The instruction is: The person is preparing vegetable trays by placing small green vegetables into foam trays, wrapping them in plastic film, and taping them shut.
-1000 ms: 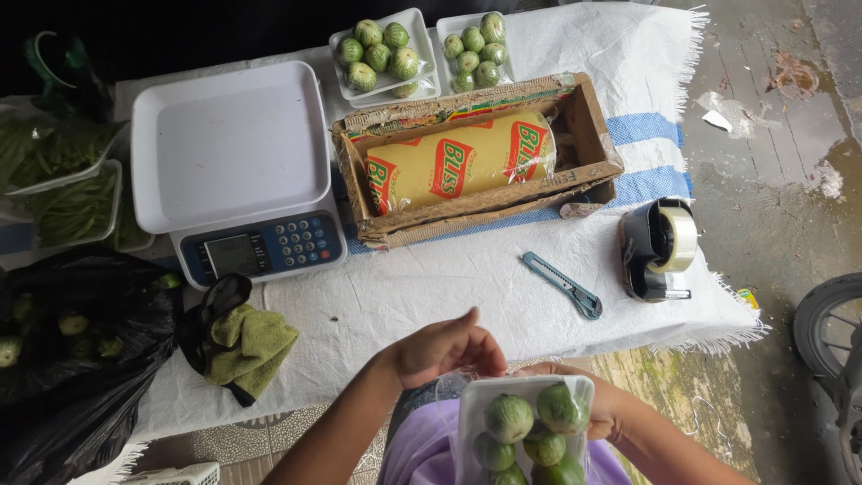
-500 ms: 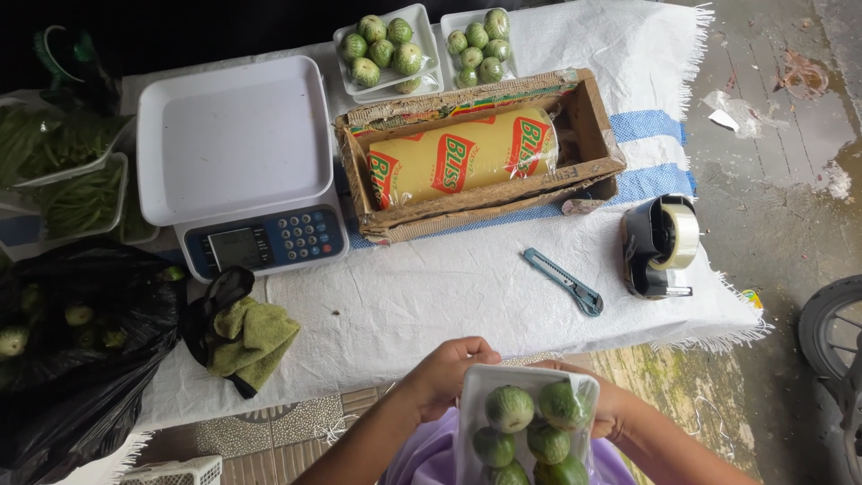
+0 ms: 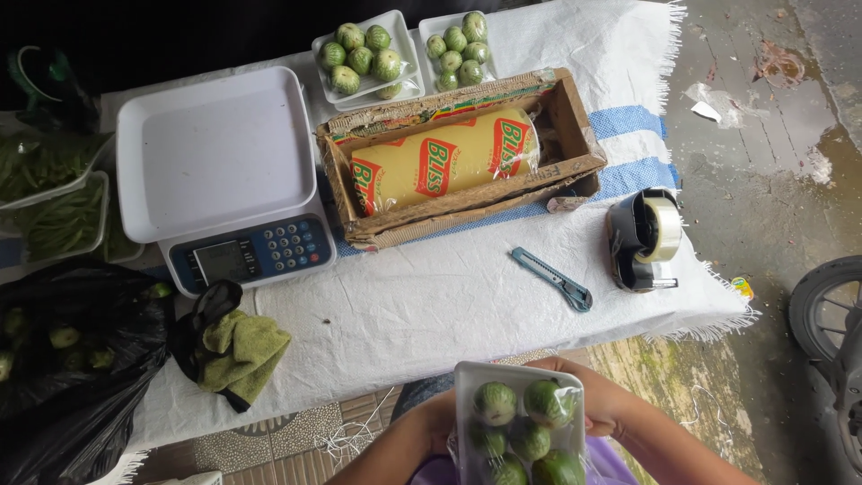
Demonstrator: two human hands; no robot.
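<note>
Grip: left hand (image 3: 431,431) and right hand (image 3: 597,404) clasp wrapped tray of green fruit (image 3: 519,431), below the worktop (image 3: 431,305) edge, palms inward.

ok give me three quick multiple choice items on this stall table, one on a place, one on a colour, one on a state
1. Where does the utility knife lie?
A. on the scale's pan
B. on the white cloth between the cardboard box and the tape dispenser
C. inside the black bag

2. What colour is the rag beside the scale?
A. green
B. red
C. white

3. What is the state of the scale's pan?
A. piled with beans
B. holding a tray
C. bare

Answers:
1 B: it rests flat on the cloth, right of centre.
2 A: the crumpled rag is olive green.
3 C: nothing sits on the white pan, while both hands hold the wrapped tray of round green fruits below.
</note>
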